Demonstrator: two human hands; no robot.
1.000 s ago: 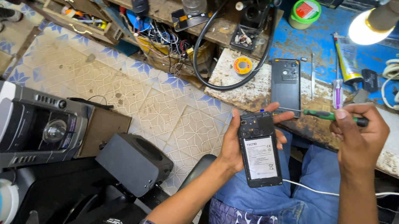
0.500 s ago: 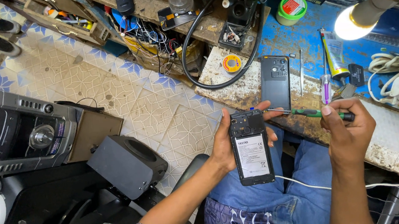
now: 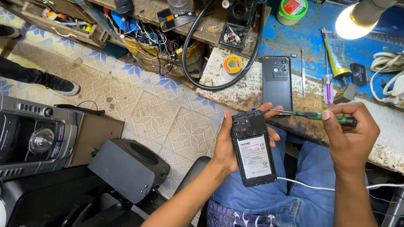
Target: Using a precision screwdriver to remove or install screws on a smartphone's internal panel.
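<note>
Left hand (image 3: 225,145) clamps the opened smartphone (image 3: 252,148) over the lap. Right hand (image 3: 350,138) grips a green-handled screwdriver (image 3: 313,115), tip at the phone's top edge. Removed back cover (image 3: 276,82) lies on the workbench (image 3: 238,89) beyond; battery remains fitted.

Cluttered repair bench over patterned tile floor, lit by one bare bulb.

Floor (image 3: 164,116): pale tiles with blue star-shaped corner motifs, grimy. Workbench (image 3: 301,40): worn wood, partly painted blue, paint chipped. Lit lamp bulb (image 3: 349,22) at upper right, glare strong. On the bench: black looped cable (image 3: 194,66), solder reel (image 3: 232,65), green-lidded tub (image 3: 292,8), phone back cover (image 3: 276,80), purple-handled screwdriver (image 3: 327,85). Lower shelf holds tangled wires (image 3: 154,38). Left: stereo unit (image 3: 18,136) beside a dark speaker box (image 3: 127,168). Another person's dark shoe (image 3: 60,84) at upper left.
</note>
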